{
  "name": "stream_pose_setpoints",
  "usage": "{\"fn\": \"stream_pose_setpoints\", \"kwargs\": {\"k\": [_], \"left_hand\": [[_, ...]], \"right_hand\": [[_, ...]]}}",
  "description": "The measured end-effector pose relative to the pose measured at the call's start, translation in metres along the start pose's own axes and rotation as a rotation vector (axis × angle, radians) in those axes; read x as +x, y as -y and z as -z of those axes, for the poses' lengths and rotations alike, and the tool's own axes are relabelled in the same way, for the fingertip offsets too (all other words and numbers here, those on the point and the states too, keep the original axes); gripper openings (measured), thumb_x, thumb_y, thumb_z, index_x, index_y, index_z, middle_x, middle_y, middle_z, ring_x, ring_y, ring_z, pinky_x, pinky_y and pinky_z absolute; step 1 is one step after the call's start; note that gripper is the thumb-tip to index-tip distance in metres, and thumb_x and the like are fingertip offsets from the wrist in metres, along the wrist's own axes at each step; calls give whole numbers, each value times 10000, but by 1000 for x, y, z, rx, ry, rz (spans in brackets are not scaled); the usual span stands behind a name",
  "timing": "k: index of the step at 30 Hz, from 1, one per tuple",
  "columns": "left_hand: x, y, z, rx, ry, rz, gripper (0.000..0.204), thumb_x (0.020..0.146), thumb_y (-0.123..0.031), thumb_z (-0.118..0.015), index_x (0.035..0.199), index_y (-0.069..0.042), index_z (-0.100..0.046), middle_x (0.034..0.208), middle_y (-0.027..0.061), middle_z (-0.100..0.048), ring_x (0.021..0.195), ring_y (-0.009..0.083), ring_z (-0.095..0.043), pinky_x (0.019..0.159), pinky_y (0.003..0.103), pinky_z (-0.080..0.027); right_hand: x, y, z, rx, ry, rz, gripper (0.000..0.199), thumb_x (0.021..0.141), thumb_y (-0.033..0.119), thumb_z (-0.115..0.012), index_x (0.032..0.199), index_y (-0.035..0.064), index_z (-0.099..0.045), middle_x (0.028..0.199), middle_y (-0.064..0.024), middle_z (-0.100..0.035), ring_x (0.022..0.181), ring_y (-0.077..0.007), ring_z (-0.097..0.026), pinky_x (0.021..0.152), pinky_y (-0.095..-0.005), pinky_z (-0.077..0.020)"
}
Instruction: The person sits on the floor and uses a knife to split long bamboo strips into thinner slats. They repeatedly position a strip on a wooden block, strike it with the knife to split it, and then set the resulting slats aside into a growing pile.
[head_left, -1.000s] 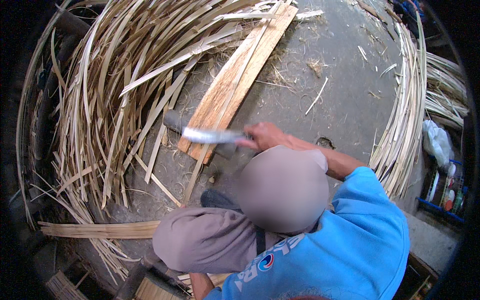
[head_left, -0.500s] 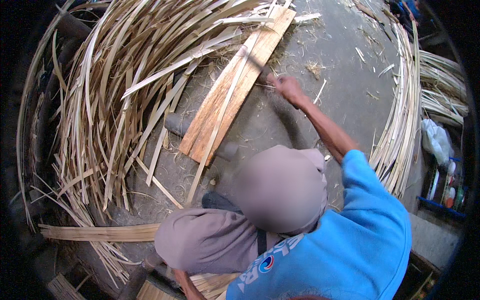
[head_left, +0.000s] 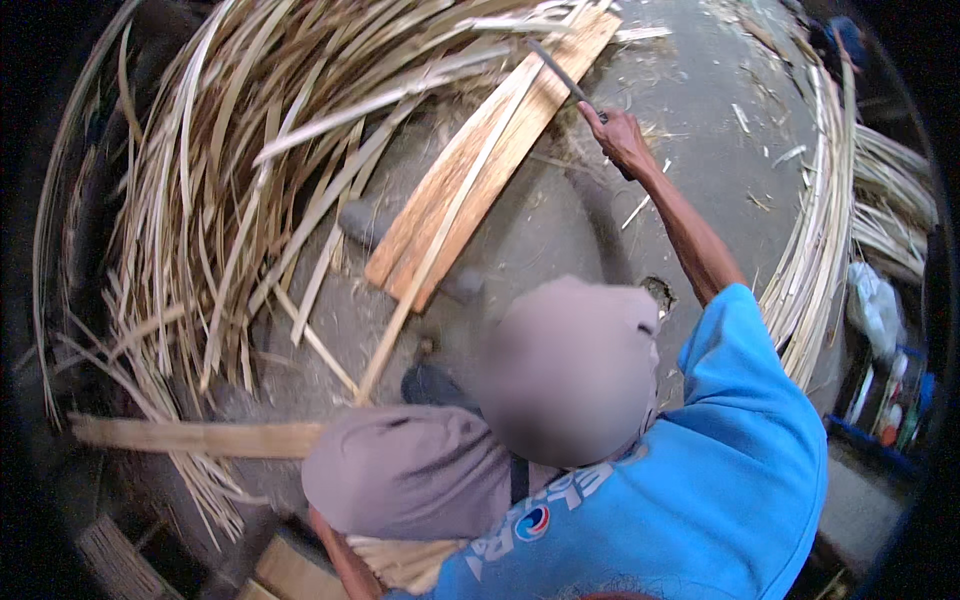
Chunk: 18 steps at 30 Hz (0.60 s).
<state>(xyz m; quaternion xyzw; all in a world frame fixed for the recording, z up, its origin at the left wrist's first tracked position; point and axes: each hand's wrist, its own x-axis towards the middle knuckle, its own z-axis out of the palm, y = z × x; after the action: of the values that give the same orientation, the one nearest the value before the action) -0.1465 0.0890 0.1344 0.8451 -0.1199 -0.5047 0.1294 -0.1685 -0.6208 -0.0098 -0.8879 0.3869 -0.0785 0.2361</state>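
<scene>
right fingers (head_left: 610,128) wrap 1 knife (head_left: 560,73) | knife over 1 strip (head_left: 387,350) | strip along board (head_left: 425,222)

Grey floor (head_left: 725,180) has a messy heap of bamboo strips (head_left: 220,180) left, a long strip bundle (head_left: 812,260) right, loose slivers (head_left: 740,118) far, plus a blurry dark cylinder (head_left: 360,223) maybe propping the wooden board (head_left: 497,168) near-end.

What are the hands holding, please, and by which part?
The right hand grips a long-bladed knife by its handle; the left hand is hidden, so its hold cannot be told.
</scene>
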Motion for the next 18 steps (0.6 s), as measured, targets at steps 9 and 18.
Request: {"fn": "stream_pose_setpoints", "kwargs": {"k": [9, 18], "left_hand": [[161, -40, -22, -543, -196, -158, 474, 996, -467, -560, 726, -81, -614, 579, -46, -468, 515, 70, -392, 482, 264, -286], [188, -80, -2, -718, 152, -11, 506, 950, -574, -581, 728, -120, -559, 529, -71, -392, 401, 54, -275, 391, 241, -193]], "right_hand": [[-67, 30, -37, 125, 182, -186, 714, 933, 640, -521, 850, -47, -697, 715, -278, -658, 733, -404, -677, 734, -507, -522], [-232, 104, -72, 94, 442, 357, 528, 894, 576, -641, 957, 56, -712, 795, -209, -689, 720, -357, -672, 675, -461, -515]]}}
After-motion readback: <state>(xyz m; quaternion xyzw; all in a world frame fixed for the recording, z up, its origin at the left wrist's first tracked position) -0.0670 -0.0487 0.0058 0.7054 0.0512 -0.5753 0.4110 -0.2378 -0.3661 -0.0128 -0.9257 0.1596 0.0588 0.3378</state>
